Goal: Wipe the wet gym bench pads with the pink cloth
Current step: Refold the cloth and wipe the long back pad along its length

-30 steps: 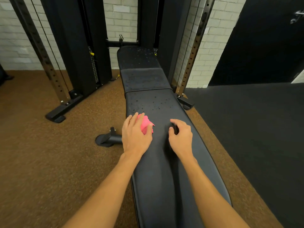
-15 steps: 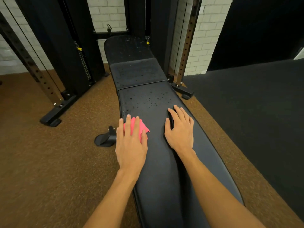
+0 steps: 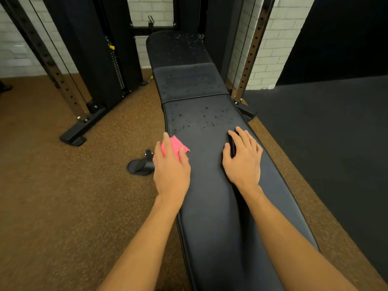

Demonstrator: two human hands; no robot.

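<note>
Brown speckled rubber flooring [image 3: 63, 196] is spreading out under a black steel cable machine frame [image 3: 88, 59], with a white brick wall [image 3: 273, 49] showing behind it and a dark grey floor mat [image 3: 336, 143] lying off to the right. Running away from the camera is a black padded gym bench in three sections: a long near pad [image 3: 210, 217], a short middle pad [image 3: 189, 82] and a far pad [image 3: 176, 49]. Small water droplets [image 3: 210, 120] are sitting on all three, thickest just beyond the hands.

The left hand [image 3: 171, 171] is pressing a small crumpled pink cloth [image 3: 174, 144] onto the left edge of the long near pad, one finger reaching along the cloth's left side and the thumb lying on its right corner. The view is blurred here, so I cannot tell whether the other fingers are curling round the cloth.

The right hand [image 3: 243, 160] is resting palm down on the same pad, fingers straight and slightly spread, holding nothing. A round black bench foot [image 3: 139, 166] is sitting on the floor just left of the left hand.
</note>
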